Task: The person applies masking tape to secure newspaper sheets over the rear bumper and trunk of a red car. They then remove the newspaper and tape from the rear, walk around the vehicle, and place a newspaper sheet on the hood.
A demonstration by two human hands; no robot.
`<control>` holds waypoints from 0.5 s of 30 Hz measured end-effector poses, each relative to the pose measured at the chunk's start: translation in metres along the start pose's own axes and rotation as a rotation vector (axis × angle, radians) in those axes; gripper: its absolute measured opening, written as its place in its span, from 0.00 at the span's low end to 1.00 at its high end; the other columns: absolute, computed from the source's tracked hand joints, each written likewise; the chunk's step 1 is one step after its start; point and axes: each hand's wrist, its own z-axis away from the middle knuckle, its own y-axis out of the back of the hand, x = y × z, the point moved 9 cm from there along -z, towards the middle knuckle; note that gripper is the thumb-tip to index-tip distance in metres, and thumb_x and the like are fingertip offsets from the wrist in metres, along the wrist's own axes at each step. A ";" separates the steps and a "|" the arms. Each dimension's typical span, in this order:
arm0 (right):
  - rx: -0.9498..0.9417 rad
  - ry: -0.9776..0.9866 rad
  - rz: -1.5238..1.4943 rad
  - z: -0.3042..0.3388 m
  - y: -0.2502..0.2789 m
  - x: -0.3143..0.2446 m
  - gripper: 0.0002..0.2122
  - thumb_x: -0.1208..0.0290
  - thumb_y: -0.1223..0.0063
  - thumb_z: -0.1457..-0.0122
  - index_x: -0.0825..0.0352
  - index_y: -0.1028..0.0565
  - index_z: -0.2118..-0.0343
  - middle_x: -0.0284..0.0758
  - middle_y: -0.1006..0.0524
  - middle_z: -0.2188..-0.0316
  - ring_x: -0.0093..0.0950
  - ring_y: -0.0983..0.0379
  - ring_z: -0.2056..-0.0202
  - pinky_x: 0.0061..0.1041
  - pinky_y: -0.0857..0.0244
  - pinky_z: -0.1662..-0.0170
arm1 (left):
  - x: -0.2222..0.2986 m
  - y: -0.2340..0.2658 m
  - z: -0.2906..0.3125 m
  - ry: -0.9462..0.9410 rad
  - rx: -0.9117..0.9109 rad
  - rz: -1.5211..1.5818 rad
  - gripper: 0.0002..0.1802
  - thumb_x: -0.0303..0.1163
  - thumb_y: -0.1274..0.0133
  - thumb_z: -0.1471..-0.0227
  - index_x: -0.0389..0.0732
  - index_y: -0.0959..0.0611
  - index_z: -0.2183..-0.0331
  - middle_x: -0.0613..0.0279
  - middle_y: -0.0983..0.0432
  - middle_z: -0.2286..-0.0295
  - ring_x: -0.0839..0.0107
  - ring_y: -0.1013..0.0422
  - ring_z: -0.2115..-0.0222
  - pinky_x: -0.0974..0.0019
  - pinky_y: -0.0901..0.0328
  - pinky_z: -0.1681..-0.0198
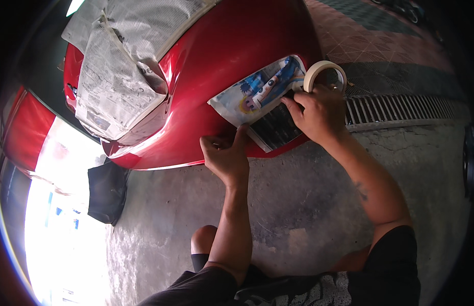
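Open concrete floor (pixel 308 199) is noted on the near side of the glossy, curved red panel (pixel 216 66). One printed paper (pixel 234 102) is laid on its right part, bordering a dark section (pixel 275 127). The left hand (pixel 225 158) is curled, thumb at the paper's near corner; any pinch cannot be told. One ring-shaped tape roll (pixel 310 75) is gripped by the right hand (pixel 319 113).

Newspaper sheets (pixel 112 92) — print, mostly illegible

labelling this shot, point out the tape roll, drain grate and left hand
Tape roll (pixel 311 76), head view, left side.
Drain grate (pixel 400 108), head view, middle bars.
Left hand (pixel 226 159), head view, middle of hand.
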 end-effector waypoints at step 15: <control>0.183 0.036 0.092 -0.020 0.039 0.027 0.21 0.50 0.26 0.58 0.59 0.27 0.79 0.30 0.28 0.82 0.31 0.28 0.76 0.35 0.37 0.71 | -0.014 -0.005 -0.013 0.062 -0.202 0.000 0.23 0.39 0.24 0.58 0.36 0.22 0.79 0.66 0.25 0.83 0.78 0.31 0.81 0.69 0.34 0.74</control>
